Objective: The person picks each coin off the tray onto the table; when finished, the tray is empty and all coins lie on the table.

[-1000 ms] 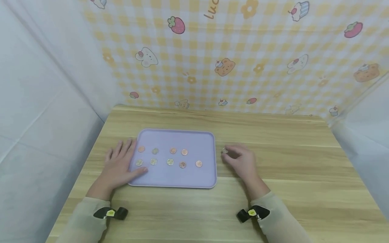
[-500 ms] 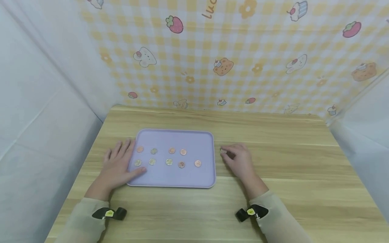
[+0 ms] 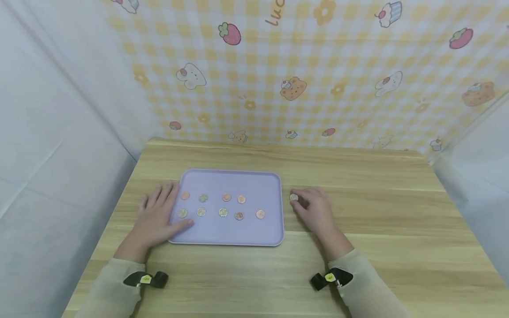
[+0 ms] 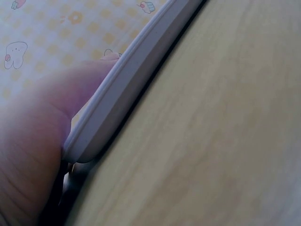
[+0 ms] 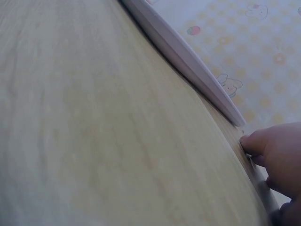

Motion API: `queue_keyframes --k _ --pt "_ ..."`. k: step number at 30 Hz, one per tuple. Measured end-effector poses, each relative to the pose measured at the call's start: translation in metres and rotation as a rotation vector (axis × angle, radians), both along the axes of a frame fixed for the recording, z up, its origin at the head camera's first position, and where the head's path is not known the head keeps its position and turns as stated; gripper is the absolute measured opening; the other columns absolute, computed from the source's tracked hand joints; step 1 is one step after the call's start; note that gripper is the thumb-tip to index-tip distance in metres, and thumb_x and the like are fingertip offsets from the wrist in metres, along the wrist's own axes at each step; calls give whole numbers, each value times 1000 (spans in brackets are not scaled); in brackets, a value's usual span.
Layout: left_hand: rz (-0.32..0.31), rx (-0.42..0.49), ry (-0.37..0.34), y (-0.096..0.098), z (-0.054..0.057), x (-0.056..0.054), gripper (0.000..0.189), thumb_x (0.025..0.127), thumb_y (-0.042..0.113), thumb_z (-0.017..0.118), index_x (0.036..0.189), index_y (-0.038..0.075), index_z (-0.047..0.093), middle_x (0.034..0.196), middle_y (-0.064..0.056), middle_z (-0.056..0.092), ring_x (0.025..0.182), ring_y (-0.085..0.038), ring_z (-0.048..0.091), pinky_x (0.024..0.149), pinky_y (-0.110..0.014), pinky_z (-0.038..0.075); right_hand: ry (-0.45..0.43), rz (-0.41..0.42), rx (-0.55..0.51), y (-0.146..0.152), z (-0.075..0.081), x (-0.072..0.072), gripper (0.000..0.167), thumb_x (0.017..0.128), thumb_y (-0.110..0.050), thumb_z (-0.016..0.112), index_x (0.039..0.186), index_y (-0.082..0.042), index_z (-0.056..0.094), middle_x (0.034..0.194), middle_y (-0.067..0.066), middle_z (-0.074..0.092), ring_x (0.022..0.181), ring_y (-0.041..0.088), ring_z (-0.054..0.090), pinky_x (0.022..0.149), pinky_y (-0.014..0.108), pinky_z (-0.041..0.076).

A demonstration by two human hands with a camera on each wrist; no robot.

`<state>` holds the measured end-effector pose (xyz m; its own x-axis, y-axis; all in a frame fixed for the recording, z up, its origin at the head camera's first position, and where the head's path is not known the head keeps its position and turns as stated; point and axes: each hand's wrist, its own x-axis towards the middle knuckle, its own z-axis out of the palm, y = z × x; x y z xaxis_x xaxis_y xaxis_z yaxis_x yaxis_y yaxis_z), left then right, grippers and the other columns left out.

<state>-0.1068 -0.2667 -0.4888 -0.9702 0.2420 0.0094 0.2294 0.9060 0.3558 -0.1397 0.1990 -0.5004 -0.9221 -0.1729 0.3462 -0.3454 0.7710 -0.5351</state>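
Observation:
A lilac tray lies on the table with several copper and gold-toned coins in two loose rows, among them a gold-toned coin in the front row. My left hand rests across the tray's left edge with fingers spread, its thumb over the front left corner. Just off the tray's right edge, my right hand pinches a coin between thumb and forefinger, low over the wood. The right wrist view shows the thumb side of the right hand beside the tray's end; the coin is not distinguishable there.
The wooden table extends around the tray and both hands. A yellow checked cloth with cartoon prints hangs along the back edge. White fabric closes off the left side, with more on the right.
The pinched coin has turned so that its round face shows more fully. Both hands stay nearly in place, and the coins on the tray keep their positions.

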Motion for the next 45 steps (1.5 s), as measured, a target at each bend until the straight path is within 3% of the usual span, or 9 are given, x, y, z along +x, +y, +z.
queue_keyframes --k 7,17,24,27,32,37,45 --pt "-2 0 11 0 1 0 118 91 71 68 172 7 11 175 -27 14 158 -55 7 116 -80 1 -6 -22 -28 -2 -3 -1 25 88 -15 88 112 -8 83 107 15 69 105 36 61 96 55 42" --pt "1 -5 9 -2 -2 1 118 91 71 67 172 8 9 176 -26 12 159 -55 6 116 -80 -1 -5 -12 -48 -2 -6 -2 24 89 -15 88 111 -8 83 121 23 64 119 46 51 102 60 38" --pt "2 19 7 2 -6 1 118 91 72 67 172 8 11 176 -25 12 159 -54 6 118 -78 -2 -13 -6 -54 3 -8 3 48 85 -40 87 125 -14 79 136 19 61 131 42 45 109 63 28" --pt "-2 23 8 4 -9 1 117 91 73 67 172 8 12 176 -25 13 159 -54 7 118 -78 -2 29 0 -82 2 -6 6 49 83 -42 85 123 -15 79 141 20 60 136 45 42 110 68 22" --pt "2 6 30 2 -10 0 117 91 73 66 172 8 13 176 -24 14 159 -52 9 118 -78 0 138 61 -115 -20 -5 7 44 81 -40 85 116 -13 80 137 22 61 133 49 44 108 68 26" --pt "4 4 28 2 -6 0 118 91 73 67 172 7 13 176 -24 15 159 -53 9 118 -78 0 206 148 -87 -40 -4 8 37 82 -39 86 106 -12 82 131 21 64 128 43 49 107 65 29" --pt "15 -1 20 2 -4 0 117 91 72 66 172 7 11 176 -25 14 159 -53 8 119 -77 0 229 233 -85 -52 -5 9 22 81 -31 89 97 -17 82 129 14 68 129 39 49 108 64 29"
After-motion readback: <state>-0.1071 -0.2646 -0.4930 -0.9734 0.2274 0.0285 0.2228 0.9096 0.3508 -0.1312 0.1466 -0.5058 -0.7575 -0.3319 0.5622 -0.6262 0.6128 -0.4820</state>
